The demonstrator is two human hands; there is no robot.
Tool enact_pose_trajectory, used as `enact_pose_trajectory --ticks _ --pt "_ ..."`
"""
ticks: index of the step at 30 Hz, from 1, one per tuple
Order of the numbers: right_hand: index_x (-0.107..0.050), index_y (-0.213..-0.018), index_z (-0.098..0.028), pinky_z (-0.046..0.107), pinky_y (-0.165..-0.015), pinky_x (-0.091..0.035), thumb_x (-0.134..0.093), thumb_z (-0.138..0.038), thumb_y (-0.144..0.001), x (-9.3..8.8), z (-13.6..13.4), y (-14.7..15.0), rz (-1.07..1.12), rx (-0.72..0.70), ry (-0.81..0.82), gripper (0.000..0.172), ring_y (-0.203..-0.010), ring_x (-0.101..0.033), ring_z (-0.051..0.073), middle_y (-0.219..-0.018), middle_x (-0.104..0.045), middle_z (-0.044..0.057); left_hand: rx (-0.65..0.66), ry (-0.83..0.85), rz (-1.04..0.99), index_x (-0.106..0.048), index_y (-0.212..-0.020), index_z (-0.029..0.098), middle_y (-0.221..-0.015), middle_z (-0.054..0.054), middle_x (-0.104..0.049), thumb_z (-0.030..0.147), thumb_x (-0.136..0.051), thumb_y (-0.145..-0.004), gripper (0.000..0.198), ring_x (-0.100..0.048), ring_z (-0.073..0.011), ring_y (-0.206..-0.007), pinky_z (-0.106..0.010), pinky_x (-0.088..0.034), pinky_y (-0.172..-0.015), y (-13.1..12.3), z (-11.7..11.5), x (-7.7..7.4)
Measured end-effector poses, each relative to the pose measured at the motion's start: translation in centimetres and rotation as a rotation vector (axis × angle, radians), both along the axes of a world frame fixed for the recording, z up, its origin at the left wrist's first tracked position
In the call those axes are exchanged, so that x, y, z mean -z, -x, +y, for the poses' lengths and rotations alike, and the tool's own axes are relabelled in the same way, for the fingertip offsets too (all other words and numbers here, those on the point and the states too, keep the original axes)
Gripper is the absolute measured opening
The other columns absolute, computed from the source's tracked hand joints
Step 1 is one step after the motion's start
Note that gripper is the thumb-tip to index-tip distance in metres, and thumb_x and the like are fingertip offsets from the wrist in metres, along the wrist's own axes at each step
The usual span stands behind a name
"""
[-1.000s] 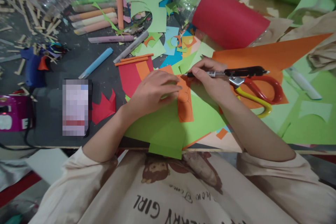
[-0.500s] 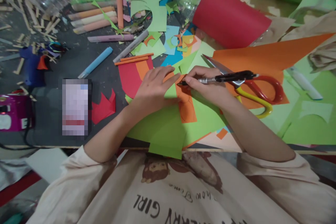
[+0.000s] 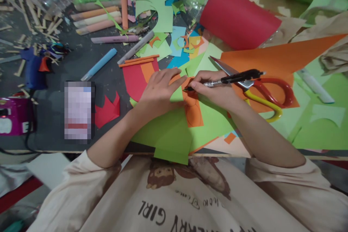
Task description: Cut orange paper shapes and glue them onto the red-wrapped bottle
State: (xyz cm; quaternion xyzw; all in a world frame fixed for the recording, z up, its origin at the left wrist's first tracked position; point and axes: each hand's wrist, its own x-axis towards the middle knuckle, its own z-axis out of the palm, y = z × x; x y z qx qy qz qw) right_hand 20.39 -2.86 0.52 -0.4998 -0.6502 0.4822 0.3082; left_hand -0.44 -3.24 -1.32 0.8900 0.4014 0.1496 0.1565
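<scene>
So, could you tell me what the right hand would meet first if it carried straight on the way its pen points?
Probably the left hand: the right hand aims its black and silver pen leftward across the orange paper strip, and the left fingers lie just beyond the tip.

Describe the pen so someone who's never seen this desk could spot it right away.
Find the big orange sheet on the right, where red-handled scissors lie. Across them, the right hand holds the pen, tip on a small orange strip. It alone is black and silver; the markers farther back are pastel.
</scene>
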Motion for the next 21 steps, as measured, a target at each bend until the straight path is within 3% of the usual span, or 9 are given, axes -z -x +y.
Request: enact_pose_trajectory --ticks 7,14,17,21 --pt "-0.055 -0.055 -0.019 0.024 -0.05 -0.034 -0.058 -0.021 -0.076 -0.8 0.1 0.2 0.033 -0.059 0.054 0.02 -0.049 -0.042 0.008 -0.051 -0.052 -0.004 -0.006 0.004 -0.004 -0.057 -0.137 0.021 -0.139 -0.018 -0.058 0.056 -0.06 -0.088 0.06 -0.051 -0.0337 -0.131 -0.05 -0.039 -0.107 0.0 0.0 -0.1" --pt "-0.053 -0.053 -0.019 0.024 -0.049 -0.037 -0.061 -0.025 -0.075 -0.7 0.2 0.1 0.089 -0.054 0.087 0.023 -0.047 -0.043 0.008 -0.05 -0.052 -0.004 0.008 0.024 0.002 -0.056 -0.137 0.02 -0.14 -0.019 -0.057 0.055 -0.062 -0.087 0.061 -0.05 -0.0349 -0.132 -0.052 -0.038 -0.108 0.1 0.1 -0.1" --pt "-0.055 -0.058 -0.021 0.027 -0.048 -0.043 -0.065 -0.039 -0.08 -0.2 0.1 -0.2 0.188 0.044 0.053 0.03 -0.047 -0.051 0.011 -0.055 -0.059 -0.002 0.014 0.023 -0.007 -0.055 -0.138 0.018 -0.141 -0.02 -0.057 0.053 -0.064 -0.087 0.062 -0.05 -0.0349 -0.133 -0.051 -0.038 -0.109 0.1 0.1 -0.1" --pt "-0.066 -0.087 -0.023 0.034 -0.051 -0.048 -0.048 -0.058 -0.094 0.2 -0.2 -0.4 0.151 0.231 -0.054 0.04 -0.05 -0.059 0.017 -0.069 -0.07 0.004 -0.024 0.055 -0.02 -0.05 -0.142 0.017 -0.141 -0.02 -0.056 0.053 -0.066 -0.085 0.069 -0.049 -0.0352 -0.133 -0.051 -0.036 -0.112 0.1 0.1 -0.4"
